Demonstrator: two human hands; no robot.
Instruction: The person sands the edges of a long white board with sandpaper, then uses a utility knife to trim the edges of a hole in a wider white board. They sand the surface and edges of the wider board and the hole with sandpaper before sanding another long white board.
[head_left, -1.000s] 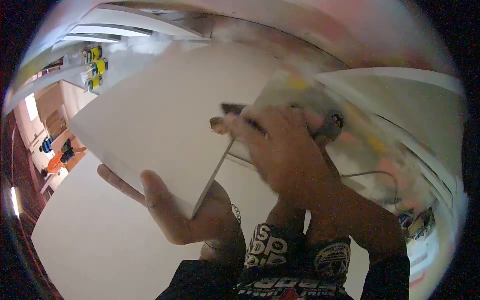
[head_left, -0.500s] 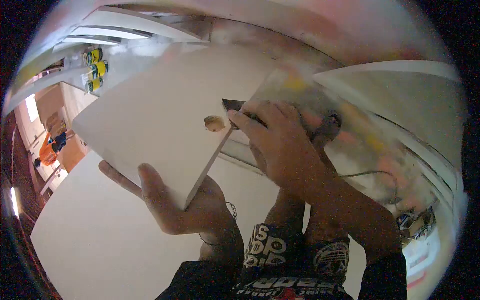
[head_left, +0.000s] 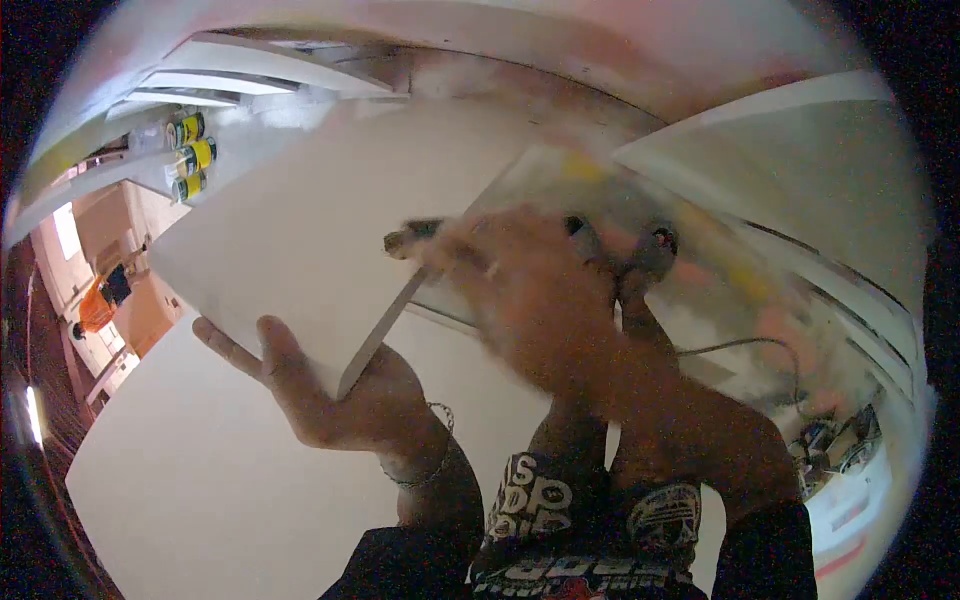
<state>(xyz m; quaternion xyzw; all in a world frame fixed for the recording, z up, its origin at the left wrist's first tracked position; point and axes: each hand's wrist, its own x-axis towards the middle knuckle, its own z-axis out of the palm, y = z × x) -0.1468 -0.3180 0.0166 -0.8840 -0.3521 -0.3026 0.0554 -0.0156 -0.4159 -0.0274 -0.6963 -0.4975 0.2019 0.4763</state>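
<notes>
A broad pale panel (head_left: 330,210) is tilted in front of me. My left hand (head_left: 350,390) grips its lower corner, thumb on the face and the palm beneath the edge. My right hand (head_left: 530,290), smeared by motion, is at the panel's right edge with its fingers closed on a dark flat piece (head_left: 425,229) that lies against the face. The hole in the panel is mostly covered by this piece and the fingers.
Yellow-and-dark cans (head_left: 195,157) stand at the upper left. A person in orange (head_left: 97,303) is far off at the left. Below lies a large white surface (head_left: 220,480). A cable (head_left: 745,343) and cluttered items (head_left: 835,440) are at the right.
My right hand and the dark piece have moved left, over the hole in the panel. My left hand and the panel's lower corner have shifted slightly left and up.
</notes>
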